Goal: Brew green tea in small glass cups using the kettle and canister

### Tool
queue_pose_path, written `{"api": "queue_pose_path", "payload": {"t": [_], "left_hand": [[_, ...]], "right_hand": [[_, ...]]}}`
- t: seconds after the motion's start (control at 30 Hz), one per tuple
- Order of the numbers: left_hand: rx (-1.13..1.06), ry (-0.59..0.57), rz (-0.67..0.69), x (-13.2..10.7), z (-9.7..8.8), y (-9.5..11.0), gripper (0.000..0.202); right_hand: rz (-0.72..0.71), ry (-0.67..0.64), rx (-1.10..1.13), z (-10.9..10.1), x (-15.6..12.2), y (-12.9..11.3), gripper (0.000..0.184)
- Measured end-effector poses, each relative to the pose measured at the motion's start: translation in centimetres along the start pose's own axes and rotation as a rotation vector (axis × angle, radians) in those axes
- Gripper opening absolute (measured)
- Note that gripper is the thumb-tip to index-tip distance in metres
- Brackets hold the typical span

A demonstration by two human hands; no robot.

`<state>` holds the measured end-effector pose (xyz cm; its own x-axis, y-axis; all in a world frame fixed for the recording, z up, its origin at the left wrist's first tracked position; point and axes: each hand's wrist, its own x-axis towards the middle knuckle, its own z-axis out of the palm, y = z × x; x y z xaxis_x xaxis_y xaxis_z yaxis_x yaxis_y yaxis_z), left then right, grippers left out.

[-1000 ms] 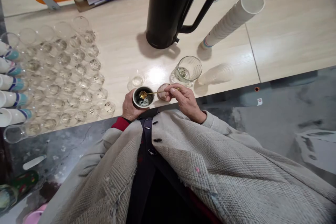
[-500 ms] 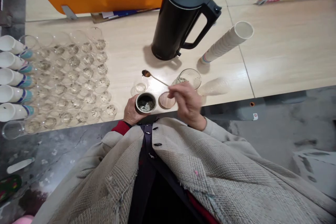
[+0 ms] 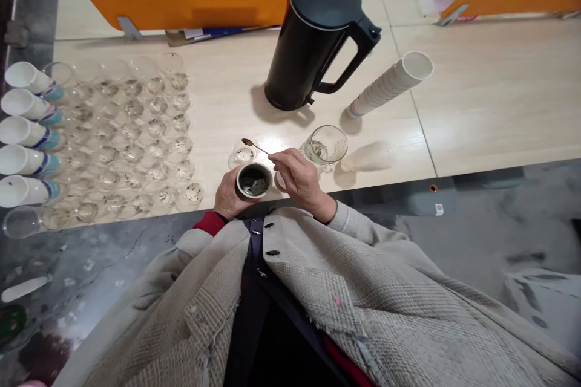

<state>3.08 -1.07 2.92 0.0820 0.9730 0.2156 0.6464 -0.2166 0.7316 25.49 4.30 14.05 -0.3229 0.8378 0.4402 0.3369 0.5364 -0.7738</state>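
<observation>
My left hand (image 3: 227,195) is wrapped round a small jar (image 3: 254,181) with dark, leaf-like bits inside, held at the table's front edge. Between the fingers of my right hand (image 3: 297,178) is the thin handle of a small spoon (image 3: 247,142). The spoon's bowl is over a clear plastic cup (image 3: 236,157) just beyond the jar. Whether the spoon carries anything is too small to tell. Partly under my right hand lies a round wooden lid (image 3: 280,181). A ribbed glass mug (image 3: 327,145) with some bits in it stands beyond that hand.
Rows of clear cups (image 3: 131,133) with dark bits fill the table's left side, beside stacked paper cups (image 3: 27,133). A black kettle (image 3: 308,42) stands at the back. To its right are a tall paper cup stack (image 3: 390,84) and a lying stack of clear cups (image 3: 370,157).
My right hand has moved left and toward the jar, bringing the spoon from above the table to over the clear cup. My left hand still holds the jar. The view has shifted slightly.
</observation>
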Motion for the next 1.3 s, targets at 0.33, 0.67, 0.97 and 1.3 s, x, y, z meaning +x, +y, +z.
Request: {"api": "queue_pose_path", "payload": {"t": [0.33,0.67,0.97,1.3], "left_hand": [[-0.008,0.052,0.045,-0.1,0.5,-0.8,0.098],[-0.020,0.086,0.058,0.0,0.6,-1.2,0.098],[-0.011,0.077,0.023,0.0,0.5,-1.0,0.097],[-0.023,0.063,0.021,0.1,0.5,-1.2,0.099]], "right_hand": [[0.353,0.586,0.147,-6.9,-1.9,-0.2,0.028],[0.452,0.525,-0.380,-8.8,-5.5,5.6,0.035],[0.361,0.345,-0.700,-8.3,-4.9,6.9,0.034],[0.486,0.352,-0.411,-8.1,-3.9,5.6,0.030]]}}
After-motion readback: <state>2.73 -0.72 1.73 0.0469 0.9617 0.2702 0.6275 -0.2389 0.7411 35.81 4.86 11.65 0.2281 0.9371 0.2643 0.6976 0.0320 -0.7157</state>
